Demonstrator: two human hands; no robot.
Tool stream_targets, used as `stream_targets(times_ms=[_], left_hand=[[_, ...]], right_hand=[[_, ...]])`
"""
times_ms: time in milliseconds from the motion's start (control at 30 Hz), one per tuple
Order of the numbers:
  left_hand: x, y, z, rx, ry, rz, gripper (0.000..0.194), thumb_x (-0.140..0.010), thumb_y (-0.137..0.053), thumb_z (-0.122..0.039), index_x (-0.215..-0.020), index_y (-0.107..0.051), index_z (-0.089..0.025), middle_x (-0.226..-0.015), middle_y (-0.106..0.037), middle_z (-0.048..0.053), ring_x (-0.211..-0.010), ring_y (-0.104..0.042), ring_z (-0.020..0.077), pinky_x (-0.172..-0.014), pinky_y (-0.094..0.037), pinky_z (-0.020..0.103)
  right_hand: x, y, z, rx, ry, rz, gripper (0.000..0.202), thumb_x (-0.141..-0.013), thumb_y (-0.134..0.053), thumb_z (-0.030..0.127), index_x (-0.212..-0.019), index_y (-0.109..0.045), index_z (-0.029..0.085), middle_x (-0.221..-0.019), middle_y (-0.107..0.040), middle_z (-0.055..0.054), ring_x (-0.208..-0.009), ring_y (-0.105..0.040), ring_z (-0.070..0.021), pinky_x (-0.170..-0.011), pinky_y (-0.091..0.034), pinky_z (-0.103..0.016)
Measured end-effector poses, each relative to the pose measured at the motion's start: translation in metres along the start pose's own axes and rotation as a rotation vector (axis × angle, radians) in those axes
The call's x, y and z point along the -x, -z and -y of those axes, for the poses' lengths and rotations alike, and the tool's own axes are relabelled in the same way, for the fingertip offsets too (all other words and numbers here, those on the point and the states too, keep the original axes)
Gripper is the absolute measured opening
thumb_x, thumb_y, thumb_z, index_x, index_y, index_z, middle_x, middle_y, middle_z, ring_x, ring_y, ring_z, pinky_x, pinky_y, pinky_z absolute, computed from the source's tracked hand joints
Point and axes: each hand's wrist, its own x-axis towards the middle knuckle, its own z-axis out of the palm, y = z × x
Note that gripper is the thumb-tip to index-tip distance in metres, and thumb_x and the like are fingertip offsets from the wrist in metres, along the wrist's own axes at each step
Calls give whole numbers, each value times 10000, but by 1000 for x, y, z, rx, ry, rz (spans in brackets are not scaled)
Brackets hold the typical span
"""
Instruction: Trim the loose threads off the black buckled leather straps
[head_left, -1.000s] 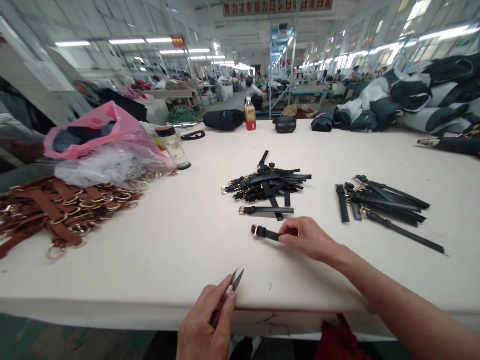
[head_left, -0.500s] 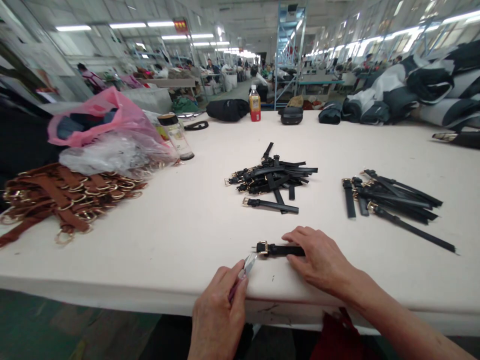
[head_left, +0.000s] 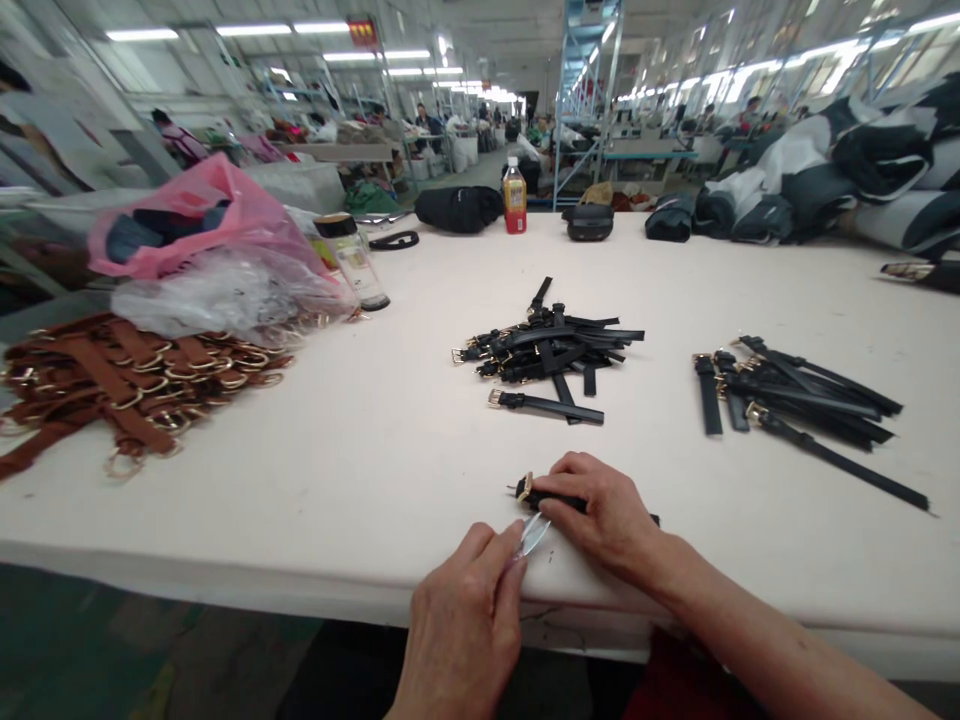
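My left hand [head_left: 469,610] is closed around small thread snips [head_left: 534,533], whose pale blades point up and right from my fingertips. A black strap with a gold buckle [head_left: 559,499] lies at the table's near side under my right hand [head_left: 611,515]. My right thumb and fingers grip that strap just behind the buckle, and its far end pokes out past my palm. The blade tips are close to my right thumb and the strap's lower edge; whether they touch is unclear. A short thread sticks out left of the buckle.
Ahead lies a pile of black buckle straps [head_left: 551,345], with another bunch of straps [head_left: 810,395] to the right. Brown straps with gold rings [head_left: 135,375], a pink bag [head_left: 225,225] and a glass bottle [head_left: 360,270] occupy the left. A drink bottle [head_left: 515,200] stands at the back.
My right hand has slid left along the strap to behind the buckle, and the buckle has tipped up. My left hand has moved the snips right and slightly down.
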Motion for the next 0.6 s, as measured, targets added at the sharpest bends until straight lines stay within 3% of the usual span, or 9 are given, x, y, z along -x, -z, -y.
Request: stream_targets(times_ms=[267,600], left_hand=[[-8,1,12,4,88,-127,294,-920,-409,-266,-1151,-583,-209,-894,-631,51,-801,-612,213,-737,-475,346],[0,-5,7,-54,12,-79,324,-919,-409,-215,-1210,-550,-242,-877,-611,24,-762,-608,187,-688,-460,317]], right_hand=[[0,2,3,26,-29,43,323,-780,-615,195,-1072,-670,320,-937,-637,1,-871,-566,-165,-799,-444,-310],[2,-4,-1,-34,-16,-64,221,-748,-651,195,-947,-706,276,-897,-655,-12,-853,-570,-170,-783,-446,-307]])
